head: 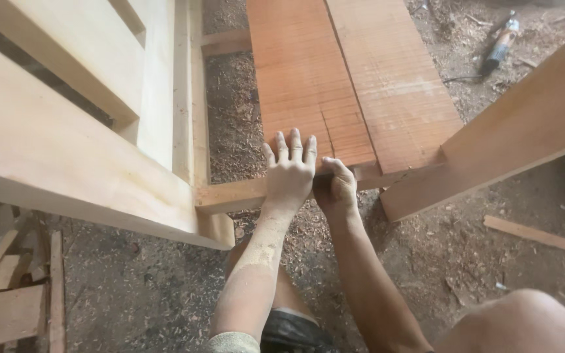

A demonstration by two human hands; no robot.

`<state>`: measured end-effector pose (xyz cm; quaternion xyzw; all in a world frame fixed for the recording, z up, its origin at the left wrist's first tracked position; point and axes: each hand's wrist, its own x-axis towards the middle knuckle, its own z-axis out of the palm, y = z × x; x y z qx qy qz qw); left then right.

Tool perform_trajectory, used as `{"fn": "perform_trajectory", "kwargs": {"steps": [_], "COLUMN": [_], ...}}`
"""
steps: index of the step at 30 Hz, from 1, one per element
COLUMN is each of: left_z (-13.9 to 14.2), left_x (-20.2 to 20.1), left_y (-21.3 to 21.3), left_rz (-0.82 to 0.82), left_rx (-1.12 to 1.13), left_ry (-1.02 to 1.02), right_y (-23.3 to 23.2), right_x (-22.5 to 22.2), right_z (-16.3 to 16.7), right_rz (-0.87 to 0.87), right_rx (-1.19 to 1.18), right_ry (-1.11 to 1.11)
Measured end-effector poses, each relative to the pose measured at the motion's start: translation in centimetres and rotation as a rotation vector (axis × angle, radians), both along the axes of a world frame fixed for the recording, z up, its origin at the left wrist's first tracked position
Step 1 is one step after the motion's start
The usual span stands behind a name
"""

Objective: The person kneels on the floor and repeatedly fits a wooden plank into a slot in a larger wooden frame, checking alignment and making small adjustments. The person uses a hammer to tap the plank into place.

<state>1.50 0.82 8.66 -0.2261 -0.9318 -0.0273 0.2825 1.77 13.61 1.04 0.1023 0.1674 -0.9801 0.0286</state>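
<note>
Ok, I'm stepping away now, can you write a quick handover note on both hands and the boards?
Left hand: flat, fingers spread, pressing the near end of the left reddish board.
Right hand: closed grip at that board's end edge; what it holds is hidden.
Right reddish board lies alongside, both resting on a pale crosspiece.
A dark line runs in from the left board's end.
A hand tool lies in the sawdust beyond.
Done or left: cannot tell.

Pale wooden frame (99, 117) at left, over sawdust-strewn ground (165, 287). Offcut scraps (8, 294) near left, thin strip (537, 236) at right. Dark hand tool (499, 47) far right, beyond a pale plank (518, 124).
</note>
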Motion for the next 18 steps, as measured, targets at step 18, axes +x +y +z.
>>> {"fn": "perform_trajectory", "kwargs": {"steps": [18], "left_z": [8.9], "left_x": [1.2], "left_y": [-5.0], "left_rz": [-0.175], "left_rx": [0.818], "left_ry": [-0.696], "right_y": [6.8], "right_x": [15.8], "right_z": [14.5], "right_rz": [0.082], "right_rx": [0.994], "right_ry": [-0.018]}}
